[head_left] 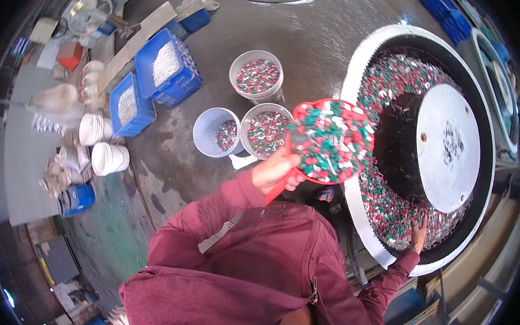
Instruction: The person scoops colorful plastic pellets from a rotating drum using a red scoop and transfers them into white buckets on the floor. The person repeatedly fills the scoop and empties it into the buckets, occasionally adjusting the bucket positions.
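Observation:
My left hand (275, 170) is closed round the handle of a red scoop (277, 188), held up beside the rim of a large round tub machine (358, 216). Small red, green and white pieces (332, 140) heap the scoop. More of these mixed pieces (388, 217) fill the ring-shaped trough of the machine, around a dark hub with a pale round lid (442, 178). Over the near rim reaches my right arm. My right hand (418, 236) rests on the pieces in the trough, its fingers stretched out and apart; the fingertips partly blend into the pieces.
Left of the scoop stand three buckets with similar pieces: a far one (278, 93), a near one (244, 131) and a less full one (201, 133). Blue crates (178, 93) of white pieces, white buckets (110, 160) and a blue container (80, 197) stand farther left. Another round machine (487, 77) is at right.

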Motion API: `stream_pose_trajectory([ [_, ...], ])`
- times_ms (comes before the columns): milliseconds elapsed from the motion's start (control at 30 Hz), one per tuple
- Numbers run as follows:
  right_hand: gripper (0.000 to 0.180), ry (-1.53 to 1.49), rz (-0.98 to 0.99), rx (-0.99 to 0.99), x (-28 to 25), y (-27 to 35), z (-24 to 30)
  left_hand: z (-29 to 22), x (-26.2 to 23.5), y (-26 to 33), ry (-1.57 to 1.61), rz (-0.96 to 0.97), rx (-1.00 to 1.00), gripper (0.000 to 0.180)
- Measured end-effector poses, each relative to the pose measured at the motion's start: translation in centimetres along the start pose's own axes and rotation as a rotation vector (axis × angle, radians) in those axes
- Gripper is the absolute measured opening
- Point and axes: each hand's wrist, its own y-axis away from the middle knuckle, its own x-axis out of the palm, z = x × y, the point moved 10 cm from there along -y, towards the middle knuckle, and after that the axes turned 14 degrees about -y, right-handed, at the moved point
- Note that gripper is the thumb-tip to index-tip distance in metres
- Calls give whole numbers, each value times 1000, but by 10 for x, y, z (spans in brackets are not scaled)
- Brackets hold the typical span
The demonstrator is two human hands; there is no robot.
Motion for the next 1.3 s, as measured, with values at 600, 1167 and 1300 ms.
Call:
stream_pose_trajectory([
  [600,64,-42,-46,147,-57,-18,-74,37,-356,78,-1210,-1466,-96,91],
  [1167,50,115,-68,155,-120,59,-41,-3,-394,58,-1021,-1607,308,84],
  [1300,50,296,-285,48,-115,58,-40,-85,-272,9,-635,-1133,696,74],
])
